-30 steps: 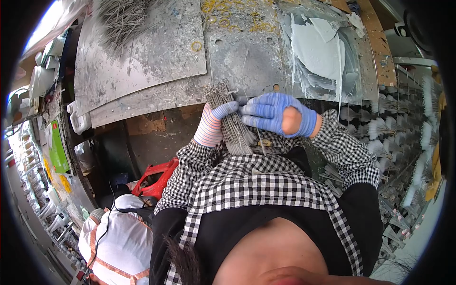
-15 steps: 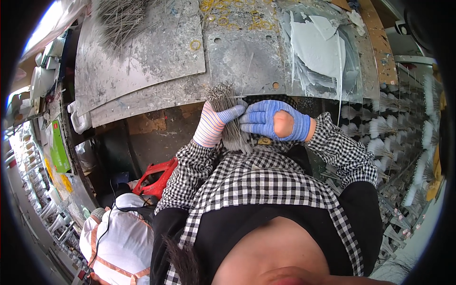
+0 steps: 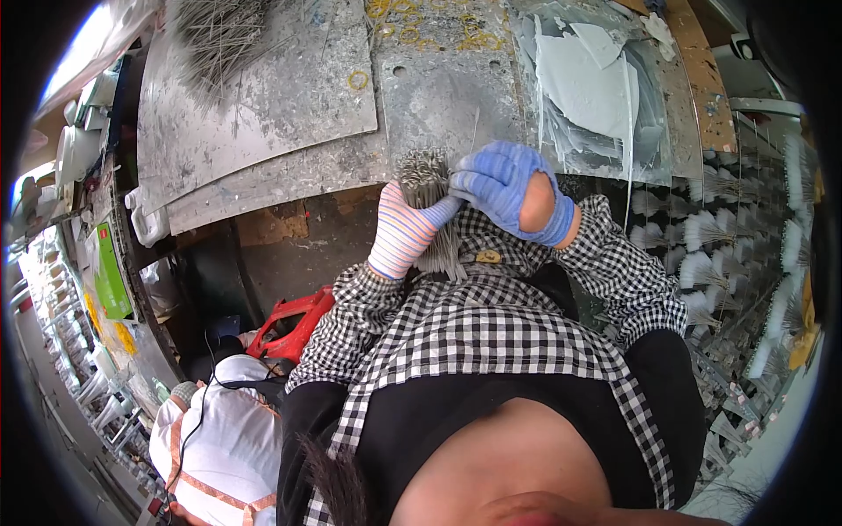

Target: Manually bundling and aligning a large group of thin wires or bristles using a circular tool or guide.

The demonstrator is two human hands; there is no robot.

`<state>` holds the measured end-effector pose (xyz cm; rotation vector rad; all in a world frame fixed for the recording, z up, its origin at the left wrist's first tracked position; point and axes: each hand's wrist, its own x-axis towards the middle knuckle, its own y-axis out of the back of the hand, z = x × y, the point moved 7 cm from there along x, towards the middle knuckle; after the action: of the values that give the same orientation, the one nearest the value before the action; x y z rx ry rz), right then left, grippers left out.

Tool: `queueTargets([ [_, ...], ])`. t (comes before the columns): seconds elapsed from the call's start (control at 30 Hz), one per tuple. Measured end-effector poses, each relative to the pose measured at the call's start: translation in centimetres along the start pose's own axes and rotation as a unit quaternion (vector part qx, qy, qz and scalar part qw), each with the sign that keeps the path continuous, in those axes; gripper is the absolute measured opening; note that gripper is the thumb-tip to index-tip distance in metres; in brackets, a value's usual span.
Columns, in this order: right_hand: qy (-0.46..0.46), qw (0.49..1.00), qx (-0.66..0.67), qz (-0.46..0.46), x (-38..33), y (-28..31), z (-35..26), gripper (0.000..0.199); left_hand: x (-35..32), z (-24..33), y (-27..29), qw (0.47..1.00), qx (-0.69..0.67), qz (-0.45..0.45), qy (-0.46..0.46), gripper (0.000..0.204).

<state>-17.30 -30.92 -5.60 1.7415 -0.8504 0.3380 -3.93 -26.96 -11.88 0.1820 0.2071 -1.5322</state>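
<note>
A thick bundle of thin grey metal wires [image 3: 424, 171] stands in front of my body at the bench's near edge, looped ends up. My left hand [image 3: 405, 226], in a white striped glove with a blue thumb, is closed around its middle. The wires' lower ends hang below that hand against the checked apron [image 3: 491, 302]. My right hand [image 3: 507, 188], in a blue striped glove with a hole over its back, is curled beside the bundle's upper right. From its fingers a single thin wire [image 3: 475, 130] seems to stick up; the fingertips are partly hidden.
On the stained bench [image 3: 263, 149] lie a heap of wires [image 3: 215, 39], yellow rings [image 3: 358, 81] and a white sheet [image 3: 588, 83]. White-bristled brushes [image 3: 706, 232] hang at right. A red plastic stool [image 3: 294, 320] and a person in white [image 3: 219, 421] are at lower left.
My right hand has risen slightly and its fingers have curled more. The bundle has tilted so its looped tops face up more, and the thin wire has shifted right.
</note>
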Motion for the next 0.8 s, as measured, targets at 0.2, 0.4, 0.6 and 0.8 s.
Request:
queueTargets([
  [0.2, -0.021, 0.992, 0.124, 0.007, 2.2, 5.5, -3.8, 0.027, -0.6, -0.9, 0.8, 0.972, 0.18, 0.069, -0.133, 0.03],
  [0.4, -0.028, 0.899, 0.224, 0.376, 2.6, 13.5, -1.9, 0.01, -1.1, -3.2, 2.0, 0.99, -0.094, 0.074, 0.081, 0.018],
  [0.6, -0.17, 0.966, 0.194, 0.012, 4.9, 3.9, 0.5, 0.02, -0.5, -1.1, -0.1, 0.998, -0.028, 0.045, 0.018, 0.031],
  [0.8, -0.072, 0.91, -0.005, -0.408, 9.5, -6.4, -1.8, 0.023, -0.2, -6.0, -3.2, 0.912, -0.378, 0.005, 0.16, 0.058],
])
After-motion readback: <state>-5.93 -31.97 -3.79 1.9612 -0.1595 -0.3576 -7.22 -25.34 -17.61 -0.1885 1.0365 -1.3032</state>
